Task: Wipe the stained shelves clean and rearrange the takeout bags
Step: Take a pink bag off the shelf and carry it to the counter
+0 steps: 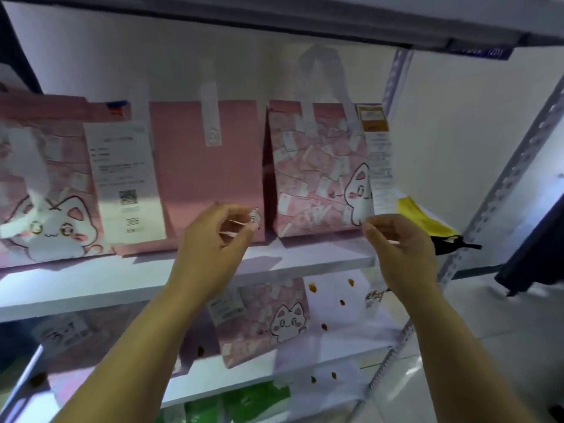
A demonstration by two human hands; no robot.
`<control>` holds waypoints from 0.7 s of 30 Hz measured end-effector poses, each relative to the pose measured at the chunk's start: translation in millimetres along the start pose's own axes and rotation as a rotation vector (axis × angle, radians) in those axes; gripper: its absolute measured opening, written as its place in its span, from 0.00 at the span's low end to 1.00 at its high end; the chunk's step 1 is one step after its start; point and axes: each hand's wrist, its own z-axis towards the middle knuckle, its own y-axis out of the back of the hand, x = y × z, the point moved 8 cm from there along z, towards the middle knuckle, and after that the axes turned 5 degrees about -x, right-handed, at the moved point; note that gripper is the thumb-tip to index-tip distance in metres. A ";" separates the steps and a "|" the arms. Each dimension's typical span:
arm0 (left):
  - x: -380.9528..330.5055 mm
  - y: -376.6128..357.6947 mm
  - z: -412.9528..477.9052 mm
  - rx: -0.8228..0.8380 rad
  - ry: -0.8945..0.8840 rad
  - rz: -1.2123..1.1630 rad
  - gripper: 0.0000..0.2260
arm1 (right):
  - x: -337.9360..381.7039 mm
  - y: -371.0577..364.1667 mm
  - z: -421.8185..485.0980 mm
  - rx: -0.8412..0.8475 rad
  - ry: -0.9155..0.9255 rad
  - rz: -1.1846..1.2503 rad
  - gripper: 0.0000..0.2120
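Observation:
Three pink takeout bags stand in a row on the white shelf (91, 288): a cat-print bag (52, 190) at the left, a plain pink bag (207, 178) in the middle and another cat-print bag (317, 172) at the right. My left hand (216, 236) is in front of the plain bag's lower right corner, fingers curled and apart, fingertips touching that corner. A long receipt (378, 160) hangs down the right bag's side, and my right hand (399, 251) pinches its lower end between thumb and forefinger.
A yellow cloth (424, 219) lies on a black item (451, 241) at the shelf's right end. The shelf below carries brown stains (341, 302) and a cat-print bag (274, 322). Green bags (253, 398) sit lower still. A perforated metal upright (500, 184) frames the right side.

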 end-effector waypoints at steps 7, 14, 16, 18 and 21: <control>1.3 -63.5 0.8 -0.068 0.081 0.185 0.23 | -45.5 34.2 58.3 0.041 0.007 -0.065 0.08; 6.2 -98.7 -7.1 -0.097 0.165 0.153 0.08 | -87.8 27.1 86.4 0.152 -0.080 -0.145 0.24; 7.5 -102.8 -4.9 -0.102 0.166 0.174 0.07 | -94.3 17.7 90.5 0.246 -0.116 -0.158 0.25; 9.3 -104.8 -2.8 -0.108 0.180 0.178 0.07 | -91.5 9.6 92.8 0.317 -0.107 -0.132 0.18; 12.9 -104.6 0.1 -0.108 0.204 0.173 0.08 | -84.8 3.6 97.1 0.360 -0.105 -0.066 0.12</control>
